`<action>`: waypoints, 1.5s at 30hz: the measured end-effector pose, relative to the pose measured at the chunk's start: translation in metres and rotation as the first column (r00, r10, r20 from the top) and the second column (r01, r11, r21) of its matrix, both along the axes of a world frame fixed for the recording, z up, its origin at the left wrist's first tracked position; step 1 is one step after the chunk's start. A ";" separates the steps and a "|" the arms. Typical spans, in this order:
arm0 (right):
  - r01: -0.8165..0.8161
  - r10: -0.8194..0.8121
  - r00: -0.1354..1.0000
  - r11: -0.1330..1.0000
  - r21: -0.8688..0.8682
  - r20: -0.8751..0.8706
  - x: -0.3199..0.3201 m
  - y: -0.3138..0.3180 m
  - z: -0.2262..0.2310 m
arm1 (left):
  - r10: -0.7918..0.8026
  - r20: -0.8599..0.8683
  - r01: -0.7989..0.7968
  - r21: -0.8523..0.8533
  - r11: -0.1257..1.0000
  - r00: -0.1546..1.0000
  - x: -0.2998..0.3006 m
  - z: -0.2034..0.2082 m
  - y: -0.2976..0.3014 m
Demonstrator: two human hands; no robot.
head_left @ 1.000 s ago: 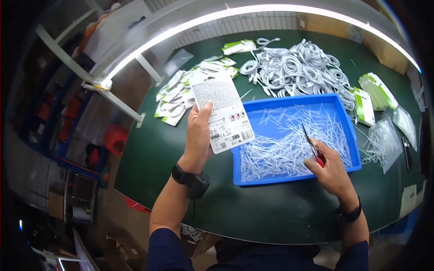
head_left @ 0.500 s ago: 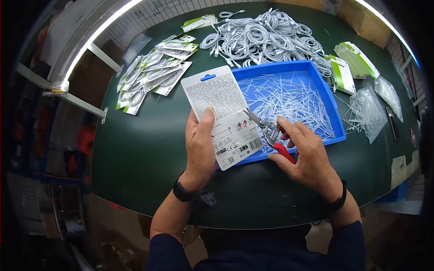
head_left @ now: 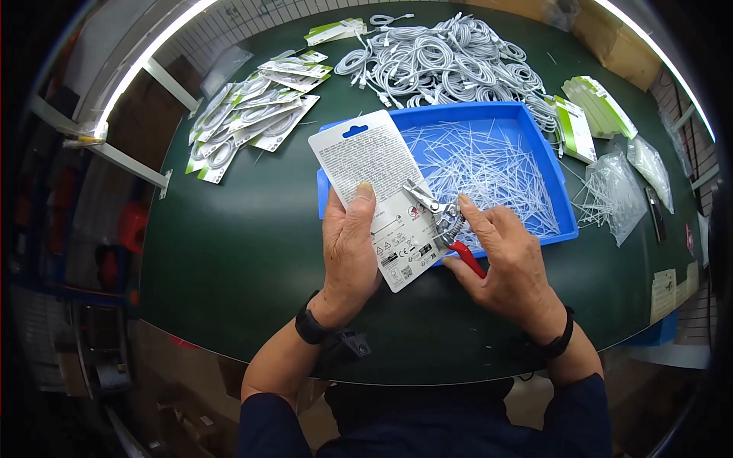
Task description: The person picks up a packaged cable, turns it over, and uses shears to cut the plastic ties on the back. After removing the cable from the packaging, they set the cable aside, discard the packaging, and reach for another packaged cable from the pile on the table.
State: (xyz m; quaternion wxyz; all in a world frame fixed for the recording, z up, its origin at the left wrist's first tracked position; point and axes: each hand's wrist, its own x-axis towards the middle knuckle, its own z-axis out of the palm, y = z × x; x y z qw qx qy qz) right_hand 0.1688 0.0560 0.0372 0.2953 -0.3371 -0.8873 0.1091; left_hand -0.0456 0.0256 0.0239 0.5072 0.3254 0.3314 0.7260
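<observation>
My left hand [head_left: 350, 244] grips a white printed packaging card [head_left: 365, 156] by its left edge, thumb across its face. A hang slot shows near the card's top. In my right hand [head_left: 510, 263] is a pair of red-handled cutting pliers [head_left: 467, 258] with metal jaws and a coil spring. The jaws lie over the card's right side, spread a little apart. Behind both hands is a blue tray [head_left: 561, 172] holding many loose white cable ties [head_left: 489, 175]. Whatever is on the card's far side is hidden.
Coiled grey cables [head_left: 458, 61] are heaped at the back. Carded cables [head_left: 248, 114] overlap at the back left. Green-and-white cards [head_left: 576, 130] stand at the right, near a clear plastic bag [head_left: 622, 195] of ties and a black-handled tool [head_left: 655, 215]. The green table [head_left: 229, 267] has a curved front edge.
The plier jaws have shifted left and up over the card, toward its middle. My left hand and the card's lower end have moved slightly right. Both hands keep their holds.
</observation>
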 end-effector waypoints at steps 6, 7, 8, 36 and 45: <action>0.013 -0.018 0.999 0.994 -0.109 -0.042 -0.005 -0.008 -0.009 | 0.008 0.022 -0.007 -0.038 0.999 1.000 0.000 0.001 -0.001; 0.017 -0.025 0.998 0.991 -0.136 -0.054 -0.006 -0.009 -0.011 | 0.004 0.019 -0.003 -0.052 0.999 1.000 -0.001 0.002 0.000; 0.012 -0.020 0.998 0.990 -0.139 -0.056 -0.007 -0.009 -0.011 | 0.003 0.013 -0.002 -0.066 0.998 1.000 -0.003 0.003 0.000; -0.190 0.133 0.969 0.939 -0.288 -0.206 -0.003 -0.009 -0.008 | -0.044 -0.097 0.035 -0.096 0.995 0.994 0.008 0.006 0.001; -0.190 0.120 0.971 0.915 -0.357 -0.207 0.001 -0.008 -0.005 | 0.145 -0.001 -0.145 -0.091 0.985 0.989 -0.024 0.015 0.006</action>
